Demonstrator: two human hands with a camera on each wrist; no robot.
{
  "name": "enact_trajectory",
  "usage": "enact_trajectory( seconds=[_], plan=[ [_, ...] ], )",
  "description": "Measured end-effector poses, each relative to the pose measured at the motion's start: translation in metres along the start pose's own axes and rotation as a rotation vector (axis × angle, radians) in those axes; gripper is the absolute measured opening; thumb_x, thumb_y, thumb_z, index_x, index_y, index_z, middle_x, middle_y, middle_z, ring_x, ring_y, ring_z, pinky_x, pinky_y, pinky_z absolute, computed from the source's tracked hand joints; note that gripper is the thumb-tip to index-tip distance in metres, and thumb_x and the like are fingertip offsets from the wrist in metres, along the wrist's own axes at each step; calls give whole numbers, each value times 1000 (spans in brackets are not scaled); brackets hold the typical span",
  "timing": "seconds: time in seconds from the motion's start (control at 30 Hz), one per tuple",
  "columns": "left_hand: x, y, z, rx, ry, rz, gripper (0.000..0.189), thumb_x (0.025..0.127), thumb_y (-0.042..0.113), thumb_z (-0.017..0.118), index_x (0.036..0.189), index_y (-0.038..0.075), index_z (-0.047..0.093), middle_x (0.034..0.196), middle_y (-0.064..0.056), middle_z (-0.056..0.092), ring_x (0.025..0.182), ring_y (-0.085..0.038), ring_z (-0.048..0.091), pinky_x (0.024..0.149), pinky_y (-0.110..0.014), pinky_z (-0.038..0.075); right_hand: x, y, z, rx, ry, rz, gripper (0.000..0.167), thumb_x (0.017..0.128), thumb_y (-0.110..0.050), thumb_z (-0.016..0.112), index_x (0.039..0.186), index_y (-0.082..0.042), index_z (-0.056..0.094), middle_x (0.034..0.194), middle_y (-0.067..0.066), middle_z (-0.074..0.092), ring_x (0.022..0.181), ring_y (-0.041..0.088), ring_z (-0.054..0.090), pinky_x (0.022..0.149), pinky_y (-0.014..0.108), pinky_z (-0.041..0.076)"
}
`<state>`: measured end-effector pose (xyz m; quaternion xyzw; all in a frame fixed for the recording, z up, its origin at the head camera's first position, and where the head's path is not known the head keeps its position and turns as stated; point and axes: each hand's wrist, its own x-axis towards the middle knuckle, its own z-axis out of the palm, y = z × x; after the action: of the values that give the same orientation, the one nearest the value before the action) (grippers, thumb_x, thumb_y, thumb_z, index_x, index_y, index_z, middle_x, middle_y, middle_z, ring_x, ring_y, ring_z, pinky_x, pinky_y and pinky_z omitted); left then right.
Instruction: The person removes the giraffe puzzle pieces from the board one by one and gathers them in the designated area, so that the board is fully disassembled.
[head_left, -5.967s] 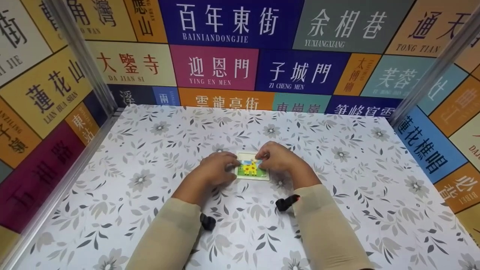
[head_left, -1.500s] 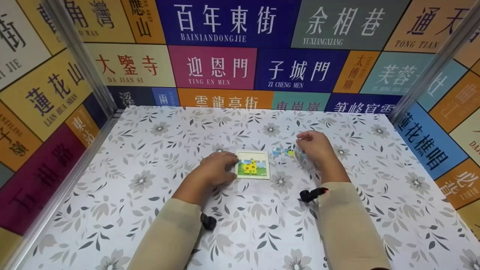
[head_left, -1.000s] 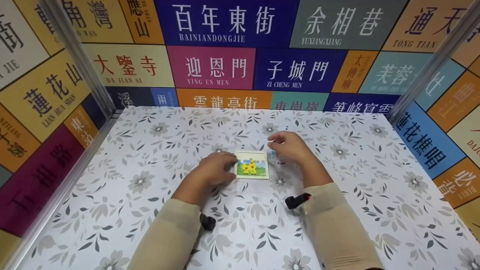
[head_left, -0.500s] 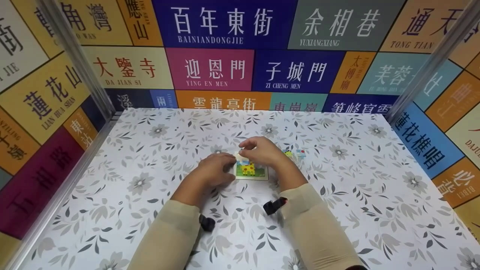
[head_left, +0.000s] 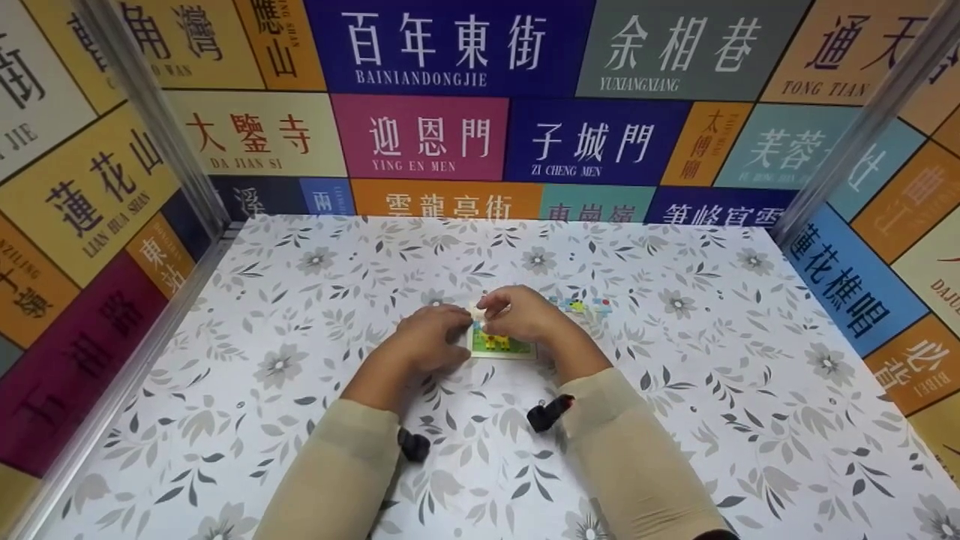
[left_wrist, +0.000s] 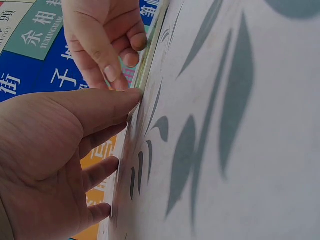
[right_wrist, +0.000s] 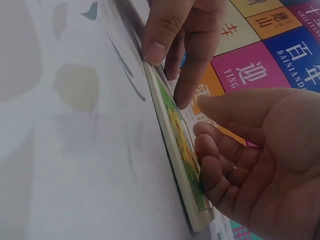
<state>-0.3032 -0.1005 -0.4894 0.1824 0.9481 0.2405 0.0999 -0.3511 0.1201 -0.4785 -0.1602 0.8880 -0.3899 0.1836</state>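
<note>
A small giraffe jigsaw puzzle board (head_left: 504, 356) with a pale frame lies mid-table, its upper part covered by the right hand. My left hand (head_left: 426, 339) holds its left side, thumb near the bottom corner and fingers farther up; the thumb touches the edge in the left wrist view. Over the board's upper left my right hand (head_left: 525, 315) pinches a blue puzzle piece, which is almost wholly hidden by the fingers. In the right wrist view, the fingers of the right hand (right_wrist: 235, 160) curl above the board's frame (right_wrist: 172, 156).
Loose puzzle pieces (head_left: 577, 306) in blue, yellow-green and one with a red dot lie just right of the board, partly behind the right hand. A white floral cloth (head_left: 300, 450) covers the table. Panels with printed Chinese signs (head_left: 420, 139) close off the back and sides.
The right hand has gone to the loose pieces at the right, picked up a blue one and brought it left to the board's top left, then lowered slightly. The left hand has stayed put.
</note>
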Motion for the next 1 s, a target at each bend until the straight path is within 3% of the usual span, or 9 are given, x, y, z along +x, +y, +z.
enact_trajectory(
  seconds=[0.23, 0.57, 1.0],
  plan=[
    [-2, 1, -2, -20, 3, 5, 61, 94, 32, 78, 151, 18, 62, 162, -2, 55, 156, -34, 43, 127, -64, 33, 1, 3, 1, 27, -39, 39, 45, 90, -8, 83, 134, -14, 73, 131, 8, 74, 125, 28, 68, 109, 44, 57],
    [-3, 2, -2, -5, 8, 28, 59, 94, 30, 77, 150, 18, 63, 162, -3, 56, 156, -35, 44, 128, -61, 34, 1, 4, 8, -55, -28, 24, 46, 86, -6, 79, 131, -16, 75, 134, 5, 74, 129, 27, 66, 114, 45, 53],
    [-1, 2, -2, -5, -4, 9, 60, 95, 31, 76, 152, 19, 61, 163, -2, 55, 157, -34, 42, 128, -63, 33, 3, 3, 8, -77, -53, 22, 50, 88, -5, 78, 138, -15, 73, 140, 6, 72, 135, 28, 63, 119, 46, 49]
  ],
)
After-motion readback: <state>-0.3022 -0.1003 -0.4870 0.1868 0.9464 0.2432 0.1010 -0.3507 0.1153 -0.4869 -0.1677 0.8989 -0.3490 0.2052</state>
